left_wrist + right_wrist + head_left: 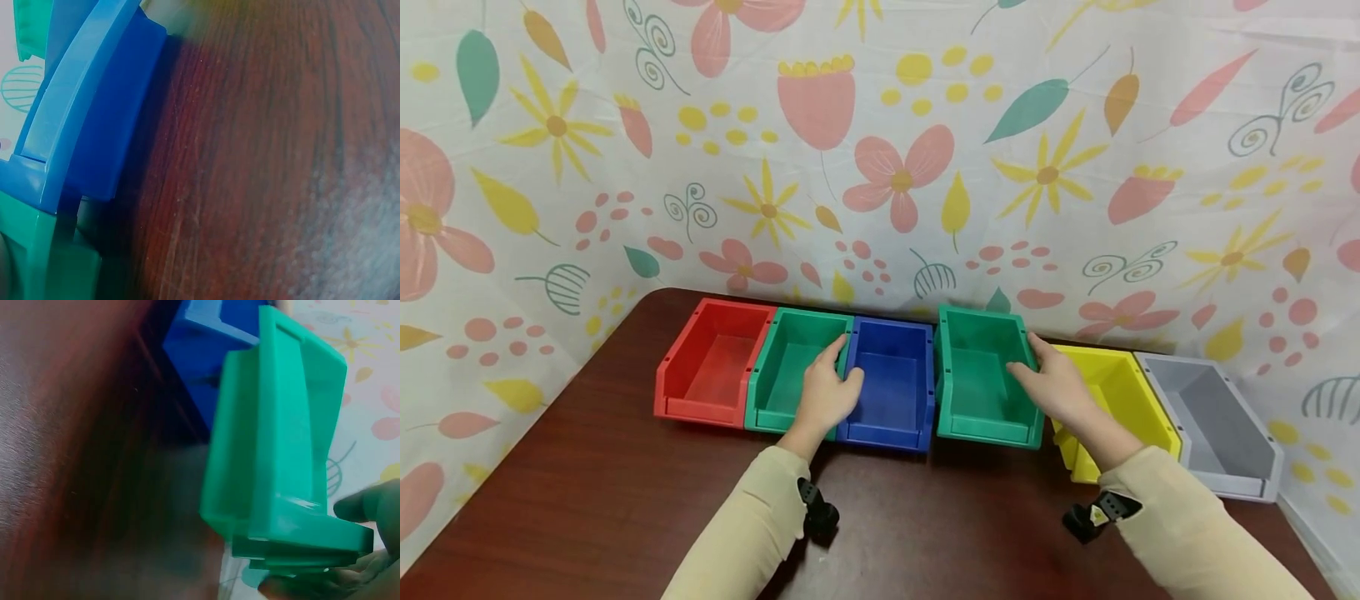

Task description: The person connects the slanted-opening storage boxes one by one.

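Observation:
My right hand (1060, 385) grips the right wall of a green bin (988, 429), thumb over the inside and fingers outside. In the right wrist view, this green bin (284, 450) stands tilted, with the fingertips close at its side wall. My left hand (829, 392) reaches over the adjoining walls of a second green bin (793, 333) and a blue bin (887, 437). Its index finger is extended along the wall, its thumb spread toward the blue side. The left wrist view shows the front of the blue bin (112, 119) and a corner of the green one (28, 237).
A red bin (715, 410) ends the row at the left. On the right, a yellow bin (1112, 392) and a grey bin (1228, 479) stand side by side. All are on a dark brown wooden table (925, 533), before a flower-patterned cloth (880, 100).

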Demonstrator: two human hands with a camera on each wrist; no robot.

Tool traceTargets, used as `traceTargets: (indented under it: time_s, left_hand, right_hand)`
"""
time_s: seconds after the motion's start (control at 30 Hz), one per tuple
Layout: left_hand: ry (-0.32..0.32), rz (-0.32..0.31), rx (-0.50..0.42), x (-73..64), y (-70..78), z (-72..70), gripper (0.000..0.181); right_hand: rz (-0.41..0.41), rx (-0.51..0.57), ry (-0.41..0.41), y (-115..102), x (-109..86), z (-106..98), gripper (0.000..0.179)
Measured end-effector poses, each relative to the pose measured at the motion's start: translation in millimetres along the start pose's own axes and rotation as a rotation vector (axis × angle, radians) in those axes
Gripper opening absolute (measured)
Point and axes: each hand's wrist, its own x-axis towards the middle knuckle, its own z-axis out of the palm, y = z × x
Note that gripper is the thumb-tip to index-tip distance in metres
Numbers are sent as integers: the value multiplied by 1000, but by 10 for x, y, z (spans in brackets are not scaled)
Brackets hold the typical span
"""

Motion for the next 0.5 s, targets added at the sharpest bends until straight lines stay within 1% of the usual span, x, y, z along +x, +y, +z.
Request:
traceTargets:
  time_s: [0.13,0.23,0.3,0.4,0.5]
  left_hand:
    - [0,-1,-1,0,-2,8,59]
    - [-4,-1,-2,0,3,7,59]
    - [-2,-2,-2,3,6,4,59]
    - [2,0,-2,2,10,-1,60]
    - [9,9,-3,-2,7,0,60]
  right_hand:
    - [-49,-66,6,-63,54,-55,82]
    - [-110,-139,-17,-178,123,-104,86]
    - [-172,-184,-62,-262,188,-127,88]
    - [-262,-258,-151,-364,306,-136,90]
    - [-291,-302,-256,-443,413,-127,97]
